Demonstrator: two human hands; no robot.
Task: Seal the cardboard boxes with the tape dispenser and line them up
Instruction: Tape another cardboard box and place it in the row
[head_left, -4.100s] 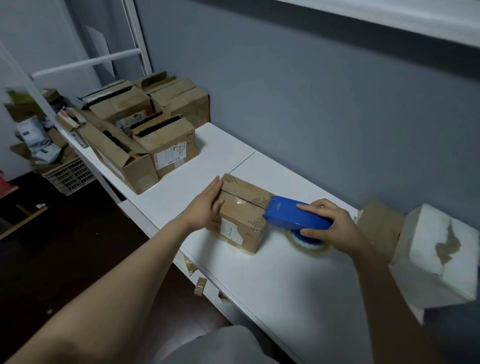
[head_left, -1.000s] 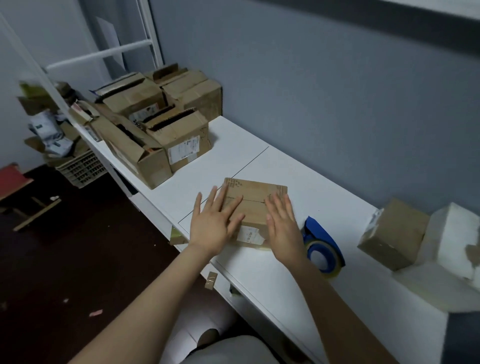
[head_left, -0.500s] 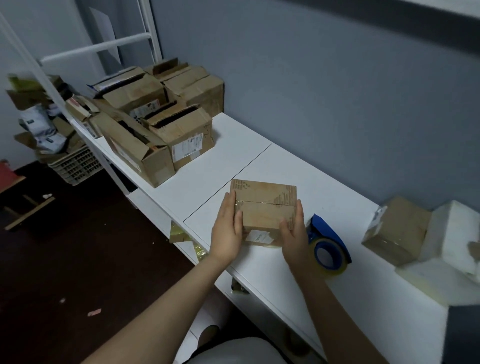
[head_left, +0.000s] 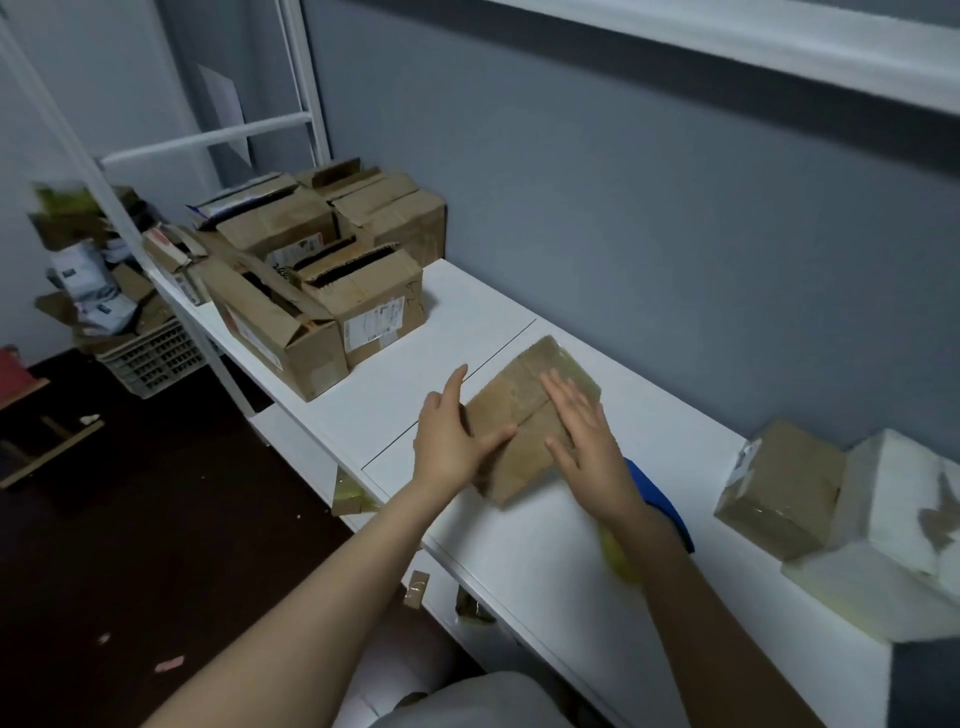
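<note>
- The room was dim, with soft, even, bluish light.
- Shadows on the white table (head_left: 540, 566) were faint.
- My right hand (head_left: 584, 447) looked motion-blurred.
- The white frame (head_left: 208, 139) bowed slightly near the picture's edge.

A left hand (head_left: 449, 441) and right hand (head_left: 587, 452) lie flat against a cardboard box (head_left: 524, 410) on a white table (head_left: 545, 571). A blue tape dispenser (head_left: 662, 499) sits at its four o'clock, opened boxes (head_left: 322, 291) at ten.

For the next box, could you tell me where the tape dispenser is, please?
Head view: the tape dispenser lies on the white table, right of the nearest cardboard box, partly behind the right forearm.
</note>
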